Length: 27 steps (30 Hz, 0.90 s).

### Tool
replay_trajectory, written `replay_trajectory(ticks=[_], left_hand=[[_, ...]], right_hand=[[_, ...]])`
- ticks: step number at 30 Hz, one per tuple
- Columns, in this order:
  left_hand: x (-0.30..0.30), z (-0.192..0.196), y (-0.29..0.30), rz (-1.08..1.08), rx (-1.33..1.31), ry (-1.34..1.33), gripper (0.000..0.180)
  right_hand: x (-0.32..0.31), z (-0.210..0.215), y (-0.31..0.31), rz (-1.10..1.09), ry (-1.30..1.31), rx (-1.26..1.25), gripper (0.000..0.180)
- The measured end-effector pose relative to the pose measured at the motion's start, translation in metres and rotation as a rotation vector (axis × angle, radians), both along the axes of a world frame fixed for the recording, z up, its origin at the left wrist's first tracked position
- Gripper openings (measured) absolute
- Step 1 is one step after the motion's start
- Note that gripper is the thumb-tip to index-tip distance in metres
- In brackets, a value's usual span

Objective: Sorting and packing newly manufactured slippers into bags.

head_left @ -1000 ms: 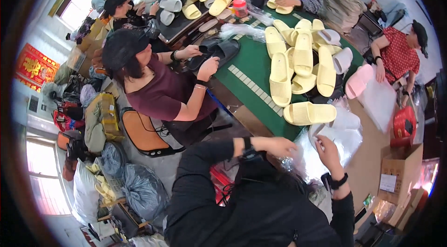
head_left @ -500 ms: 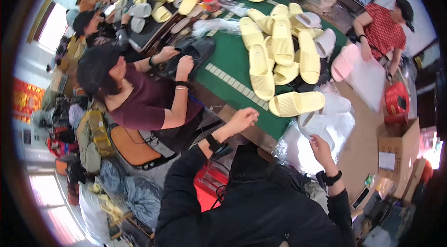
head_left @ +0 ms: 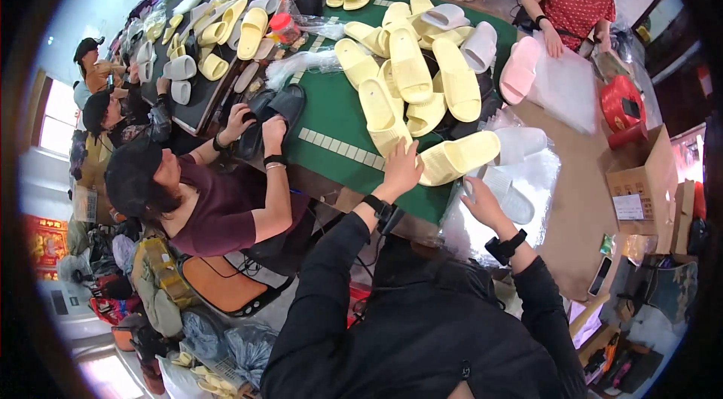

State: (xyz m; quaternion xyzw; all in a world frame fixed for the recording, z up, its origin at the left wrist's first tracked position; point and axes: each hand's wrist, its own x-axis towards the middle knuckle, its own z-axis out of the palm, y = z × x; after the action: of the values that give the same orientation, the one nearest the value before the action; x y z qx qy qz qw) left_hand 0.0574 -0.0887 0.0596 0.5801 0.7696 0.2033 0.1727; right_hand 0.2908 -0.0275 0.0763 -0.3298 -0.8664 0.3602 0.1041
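My left hand (head_left: 402, 172) is open, its fingertips at the lower end of a yellow slipper (head_left: 380, 109) and right beside another yellow slipper (head_left: 471, 156) lying crosswise. My right hand (head_left: 486, 208) has its fingers apart over clear plastic bags, by the left side of a pale grey slipper (head_left: 516, 203). A second pale grey slipper (head_left: 523, 144) lies just beyond that one. Farther back, several yellow slippers (head_left: 410, 68) are heaped on the green table mat (head_left: 324, 120). Whether my left fingertips press on the slipper is hard to see.
At left, a co-worker in a maroon top (head_left: 218, 211) handles dark slippers (head_left: 282, 105). Across the table, a person in red (head_left: 576, 0) stands by plastic sheets (head_left: 561, 90). A pink slipper (head_left: 520, 71), red tape roll (head_left: 623, 102) and cardboard box (head_left: 640, 188) are at right.
My left hand has reached forward to the yellow slippers. The right hand has left the grey slipper's near end and is now at its left side. The view has shifted.
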Motion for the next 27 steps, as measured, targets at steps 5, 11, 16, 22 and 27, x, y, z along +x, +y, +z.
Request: replay_trajectory(ticks=[5, 11, 16, 22, 27], left_hand=[[-0.032, -0.011, 0.015, 0.293, 0.125, 0.122, 0.066], [-0.067, -0.028, 0.016, 0.298, 0.075, 0.114, 0.052], [-0.067, -0.004, 0.013, -0.072, 0.031, 0.072, 0.030], [-0.053, 0.023, 0.001, -0.311, -0.100, 0.113, 0.031], [0.007, 0.051, -0.004, -0.748, -0.141, 0.436, 0.016]], right_hand=[[-0.034, -0.024, 0.022, -0.164, 0.003, 0.035, 0.057], [-0.066, -0.054, 0.045, -0.208, -0.305, -0.086, 0.038], [-0.068, -0.049, 0.044, -0.142, -0.342, -0.066, 0.033], [-0.058, 0.000, 0.009, -0.134, -0.167, -0.153, 0.022], [-0.012, 0.039, -0.011, 0.083, -0.088, 0.127, 0.020]])
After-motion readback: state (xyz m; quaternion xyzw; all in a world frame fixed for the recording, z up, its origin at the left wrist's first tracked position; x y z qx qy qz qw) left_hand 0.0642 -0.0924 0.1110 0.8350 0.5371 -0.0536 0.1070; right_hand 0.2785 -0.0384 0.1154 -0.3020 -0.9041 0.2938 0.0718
